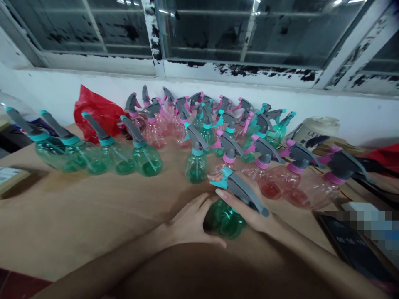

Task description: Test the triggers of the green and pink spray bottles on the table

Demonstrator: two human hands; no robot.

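A green spray bottle (229, 224) with a grey and turquoise trigger head (245, 191) stands slightly tilted near the front of the table. Its clear body is cupped from the left by my left hand (191, 222), thumb in front and fingers behind. My right hand (246, 207) is closed round the neck just under the trigger head, thumb pointing toward the turquoise nozzle. Some of its fingers are hidden behind the bottle. Just beyond my hands stand another green spray bottle (196, 168) and a row of pink ones, the nearest being a pink spray bottle (269, 185).
Several green spray bottles (148, 160) line the left side of the brown table (124, 216). More pink and green ones crowd toward the wall beside a red plastic bag (96, 114). At right lie a phone (352, 245) and a white container (314, 131).
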